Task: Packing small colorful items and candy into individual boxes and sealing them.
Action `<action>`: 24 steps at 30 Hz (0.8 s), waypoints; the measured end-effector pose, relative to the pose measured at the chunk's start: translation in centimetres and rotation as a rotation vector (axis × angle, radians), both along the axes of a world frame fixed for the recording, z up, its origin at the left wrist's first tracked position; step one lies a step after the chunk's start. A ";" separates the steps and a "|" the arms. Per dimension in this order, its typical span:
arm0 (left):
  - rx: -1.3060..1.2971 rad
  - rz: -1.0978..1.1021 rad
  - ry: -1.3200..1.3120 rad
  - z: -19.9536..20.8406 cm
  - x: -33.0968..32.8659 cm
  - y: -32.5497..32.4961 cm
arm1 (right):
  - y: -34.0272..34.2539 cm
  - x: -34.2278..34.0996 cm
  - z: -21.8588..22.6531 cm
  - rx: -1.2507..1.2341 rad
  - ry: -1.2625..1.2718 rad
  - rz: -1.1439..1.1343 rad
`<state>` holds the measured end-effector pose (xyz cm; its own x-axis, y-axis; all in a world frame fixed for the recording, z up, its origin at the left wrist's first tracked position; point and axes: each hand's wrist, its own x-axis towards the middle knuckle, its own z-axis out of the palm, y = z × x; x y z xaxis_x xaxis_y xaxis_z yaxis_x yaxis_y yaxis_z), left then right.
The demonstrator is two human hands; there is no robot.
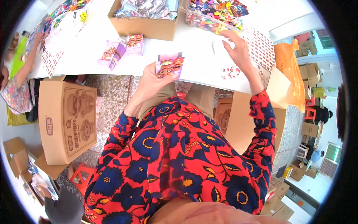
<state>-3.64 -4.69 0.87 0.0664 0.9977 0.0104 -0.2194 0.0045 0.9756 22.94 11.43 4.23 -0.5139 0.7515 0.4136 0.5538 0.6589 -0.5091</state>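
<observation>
My left hand (151, 80) holds a small purple printed packet (170, 67) upright at the near edge of the white table (197, 59). My right hand (235, 47) reaches forward over the table, fingers spread, resting on a small white item near a clear bag of colourful small toys (214, 15). Two more purple and pink packets (121, 48) lie on the table to the left of my left hand. I wear a red and blue flowered top.
A cardboard box (145, 20) of silvery packets stands on the table. Large cardboard boxes sit on the floor at the left (67, 121) and right (257, 123). Another person's arm (26, 67) reaches from the far left. An orange bag (289, 71) hangs at right.
</observation>
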 end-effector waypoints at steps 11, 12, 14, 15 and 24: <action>-0.038 0.065 0.032 -2.4 -2.1 -0.6 | 2.8 3.7 -10.5 -0.078 -0.195 -0.206; -0.049 0.071 0.026 -2.5 -2.2 -0.6 | 2.9 3.4 -10.2 -0.061 -0.204 -0.199; -0.057 0.074 0.009 -3.0 -2.4 -0.6 | 3.1 2.9 -9.7 -0.039 -0.222 -0.194; -0.059 0.064 0.007 -3.3 -2.5 -0.5 | 3.2 2.4 -9.2 0.000 -0.227 -0.181; 0.014 0.072 -0.005 -4.8 -3.7 -0.1 | 7.3 -1.4 -4.1 0.133 -0.151 -0.119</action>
